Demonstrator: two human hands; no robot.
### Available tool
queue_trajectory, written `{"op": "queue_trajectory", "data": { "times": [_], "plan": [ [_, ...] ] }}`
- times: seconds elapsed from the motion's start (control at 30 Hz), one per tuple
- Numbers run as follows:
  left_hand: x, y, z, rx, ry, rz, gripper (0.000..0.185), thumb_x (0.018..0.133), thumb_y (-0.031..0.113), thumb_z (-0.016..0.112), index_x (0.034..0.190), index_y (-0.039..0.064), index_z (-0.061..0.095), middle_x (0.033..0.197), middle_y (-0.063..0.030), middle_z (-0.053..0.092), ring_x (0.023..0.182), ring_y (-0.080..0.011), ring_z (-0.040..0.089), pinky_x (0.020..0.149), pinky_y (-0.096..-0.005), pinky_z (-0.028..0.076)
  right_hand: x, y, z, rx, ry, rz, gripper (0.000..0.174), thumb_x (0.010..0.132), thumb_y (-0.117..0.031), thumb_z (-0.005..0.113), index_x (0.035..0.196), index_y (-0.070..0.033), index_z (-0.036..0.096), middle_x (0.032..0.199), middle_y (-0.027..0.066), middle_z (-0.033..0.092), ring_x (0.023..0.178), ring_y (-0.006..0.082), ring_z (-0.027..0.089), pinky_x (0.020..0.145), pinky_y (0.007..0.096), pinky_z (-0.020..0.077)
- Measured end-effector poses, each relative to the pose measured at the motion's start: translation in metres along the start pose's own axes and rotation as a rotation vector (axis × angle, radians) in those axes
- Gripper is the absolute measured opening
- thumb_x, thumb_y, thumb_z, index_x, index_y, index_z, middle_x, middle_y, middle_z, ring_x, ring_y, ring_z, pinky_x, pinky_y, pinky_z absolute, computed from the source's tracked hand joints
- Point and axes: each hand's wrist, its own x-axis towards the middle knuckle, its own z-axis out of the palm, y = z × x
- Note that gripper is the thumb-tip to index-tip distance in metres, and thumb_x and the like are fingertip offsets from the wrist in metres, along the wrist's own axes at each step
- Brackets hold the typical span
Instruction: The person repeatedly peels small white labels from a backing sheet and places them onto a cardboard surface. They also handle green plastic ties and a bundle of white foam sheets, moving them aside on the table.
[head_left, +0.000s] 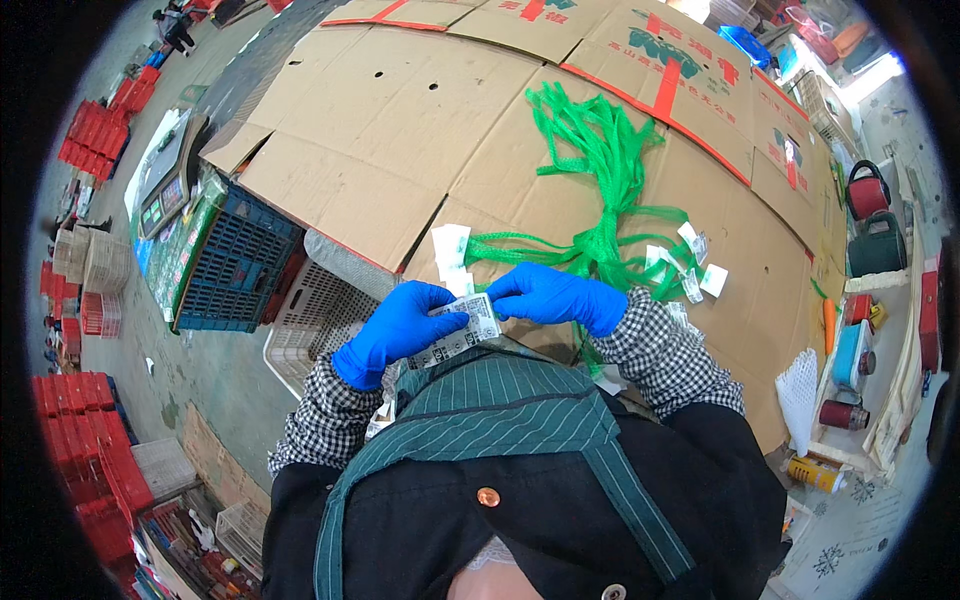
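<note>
My left hand (409, 326), in a blue glove, holds a strip of printed white labels (454, 337) between thumb and fingers. My right hand (559, 296), gloved the same way, has its thumb and forefinger pinched at the right end of that strip; the fingertips hide what exactly is between them. Just beyond my hands lies a bundle of green mesh net bags (611, 202), gathered at the middle and spread at both ends. White tags (450, 251) hang on its strands at the left, and more white tags (679, 262) are on the right strands.
Flattened cardboard (360, 142) covers the work table. A digital scale (169, 187) stands at the left above a blue plastic crate (236, 259). Below the table edge is a white crate (300, 322). On the right are a carrot (829, 326), a foam net sleeve (796, 401) and a tray with flasks (844, 414).
</note>
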Motion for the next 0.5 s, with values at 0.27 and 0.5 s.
{"op": "queue_trajectory", "data": {
  "times": [0.27, 0.5],
  "plan": [
    [0.003, -0.007, 0.0, -0.028, -0.011, -0.006, 0.028, 0.081, 0.023, 0.067, 0.092, -0.003, 0.067, 0.075, -0.0128, 0.067, 0.066, -0.013, 0.061, 0.061, -0.029, 0.049, -0.003, -0.008, 0.002, 0.053, 0.015, 0.037, 0.028, 0.083, -0.02, 0.06, 0.105, -0.003, 0.065, 0.088, 0.0116, 0.068, 0.077, 0.0128, 0.061, 0.072, 0.0283, 0.0485],
    [0.005, -0.012, 0.004, -0.116, 0.013, 0.013, 0.028, 0.081, 0.023, 0.067, 0.092, -0.002, 0.067, 0.075, -0.0117, 0.067, 0.066, -0.0125, 0.061, 0.061, -0.0289, 0.049, -0.004, -0.011, 0.007, -0.003, 0.042, -0.03, 0.03, 0.081, -0.024, 0.063, 0.102, -0.002, 0.065, 0.084, 0.0116, 0.067, 0.072, 0.0136, 0.058, 0.067, 0.0303, 0.0464]
  ]
}}
